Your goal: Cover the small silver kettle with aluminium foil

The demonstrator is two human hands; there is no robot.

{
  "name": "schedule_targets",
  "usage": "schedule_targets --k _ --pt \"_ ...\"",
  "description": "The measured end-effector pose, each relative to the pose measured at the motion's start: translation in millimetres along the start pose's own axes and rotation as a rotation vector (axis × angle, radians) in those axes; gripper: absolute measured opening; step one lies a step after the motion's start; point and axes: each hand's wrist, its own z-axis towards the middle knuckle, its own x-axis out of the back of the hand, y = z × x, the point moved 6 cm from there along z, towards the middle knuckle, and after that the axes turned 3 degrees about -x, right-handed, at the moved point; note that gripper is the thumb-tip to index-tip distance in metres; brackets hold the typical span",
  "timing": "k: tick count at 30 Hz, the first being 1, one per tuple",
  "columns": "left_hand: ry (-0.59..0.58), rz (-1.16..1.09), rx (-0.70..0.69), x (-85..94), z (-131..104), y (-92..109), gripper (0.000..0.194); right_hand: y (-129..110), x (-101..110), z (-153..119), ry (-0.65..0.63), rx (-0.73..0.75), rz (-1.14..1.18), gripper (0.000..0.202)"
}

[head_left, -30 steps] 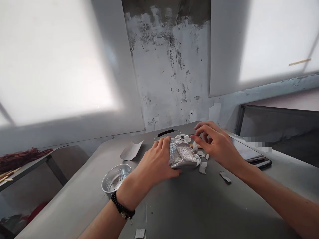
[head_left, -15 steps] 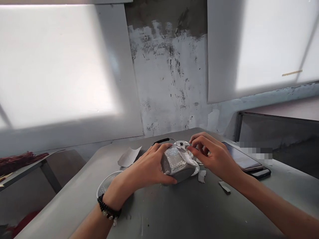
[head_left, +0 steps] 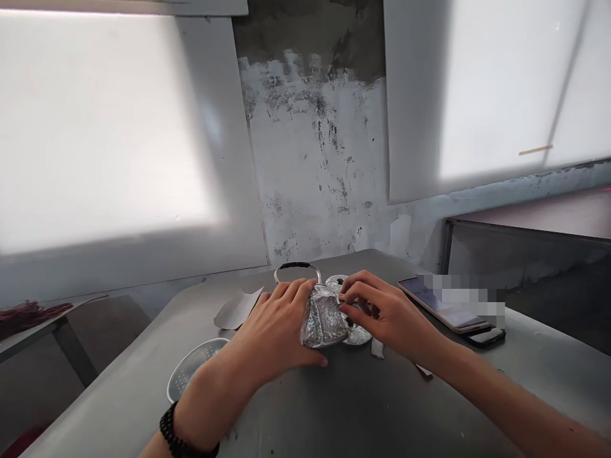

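Observation:
A silvery, foil-like wrapped object rests at the middle of the grey table. My left hand grips its left side, fingers over the top and thumb low in front. My right hand is at its right edge, thumb and fingertips pinched together on a small pale piece. Round silver parts with dark knobs show behind and under the right fingers. A looped handle with a black grip stands behind the object.
A perforated metal strainer lies left of my left wrist, with a curled grey sheet behind it. Two phones lie at the right. Scraps are near my right hand. Red cords lie on a side table.
The view has shifted slightly. The foil-like object has been turned, and the looped handle now shows fully behind it. My right hand stays at its edge, fingers closer together.

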Motion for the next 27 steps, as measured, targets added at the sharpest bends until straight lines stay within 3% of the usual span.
schedule_targets --k 4,8,11,14,17,20,24,27 --pt "-0.010 -0.001 0.005 -0.1 -1 -1 0.115 3 -1 1 -0.036 -0.123 0.096 0.026" --pt "-0.011 0.027 -0.010 1.0 0 2 0.116 5 -12 0 -0.110 -0.177 0.030 0.031" --pt "-0.026 0.056 0.003 2.6 0 7 0.109 9 -6 0 0.021 -0.204 -0.026 0.032" --pt "-0.037 0.083 0.012 3.4 -1 11 0.104 10 3 1 0.121 -0.233 0.088 0.034" --pt "-0.041 0.112 -0.008 1.5 -2 16 0.101 7 -4 0 -0.016 -0.249 0.165 0.031" --pt "-0.045 0.142 -0.020 -0.4 -1 18 0.099 6 -11 -2 -0.116 -0.265 0.045 0.028" --pt "-0.050 0.154 -0.009 0.3 -1 16 0.100 8 9 0 0.146 -0.268 0.010 0.031" --pt "-0.046 0.150 -0.013 0.0 -1 15 0.101 5 12 2 0.142 -0.242 0.190 0.035"
